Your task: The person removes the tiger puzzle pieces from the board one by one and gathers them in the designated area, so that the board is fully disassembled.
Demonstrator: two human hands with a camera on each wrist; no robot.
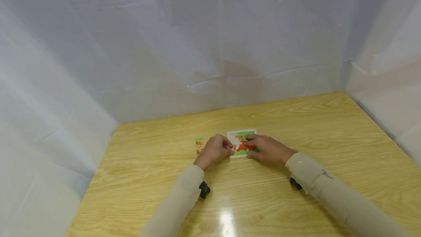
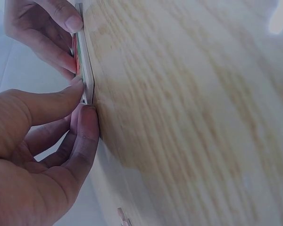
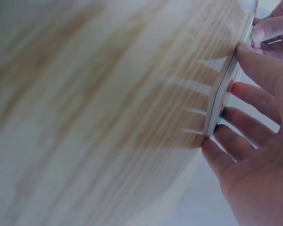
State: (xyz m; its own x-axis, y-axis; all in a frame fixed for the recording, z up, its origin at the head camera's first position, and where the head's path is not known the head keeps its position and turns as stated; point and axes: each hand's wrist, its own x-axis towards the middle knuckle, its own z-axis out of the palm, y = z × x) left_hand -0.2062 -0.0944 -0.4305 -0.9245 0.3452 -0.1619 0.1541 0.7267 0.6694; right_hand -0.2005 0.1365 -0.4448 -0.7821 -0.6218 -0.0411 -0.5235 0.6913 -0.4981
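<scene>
A small jigsaw puzzle board (image 1: 242, 156) with a white frame and an orange tiger on green lies on the table. A bare grey strip shows at its left side. My left hand (image 1: 215, 151) is at the board's near left corner, with thumb and forefinger pinching a small puzzle piece (image 1: 234, 148) that the fingertips mostly hide. My right hand (image 1: 270, 150) rests over the board's right part. Its fingers spread across the picture and touch the right edge; its thumb (image 3: 259, 63) lies against the near edge.
Loose puzzle pieces (image 1: 198, 145) with tiger parts lie left of the board, partly behind the left hand. The wooden table (image 1: 164, 138) meets white sheeting (image 1: 210, 47) at the back and both sides.
</scene>
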